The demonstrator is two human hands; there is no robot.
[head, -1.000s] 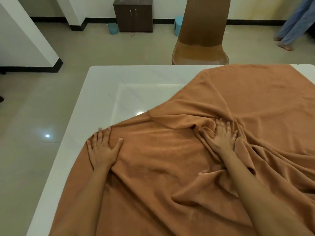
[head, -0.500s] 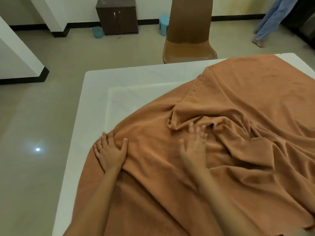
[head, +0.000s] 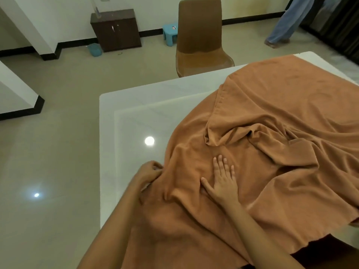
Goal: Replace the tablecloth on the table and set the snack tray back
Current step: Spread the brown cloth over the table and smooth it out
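An orange-brown tablecloth point(head: 272, 117) lies rumpled over the right and near part of the white table point(head: 124, 117). A thick bunch of folds rises at its middle. My left hand point(head: 148, 172) is closed on the cloth's left edge, pinching it near the table's left side. My right hand point(head: 223, 181) lies flat on the cloth with fingers spread, palm down. The near edge of the cloth hangs over the table's front. No snack tray is in view.
A brown chair point(head: 200, 41) stands at the table's far side. Behind it are a dark cabinet point(head: 116, 30), a blue stool point(head: 170, 33) and a small blue bin point(head: 95, 49). A person's legs point(head: 285, 24) stand at the far right.
My left hand went from lying flat to gripping the cloth's left edge. My right hand slid left and nearer, off the bunched folds onto flat cloth. My view shifted right and down.
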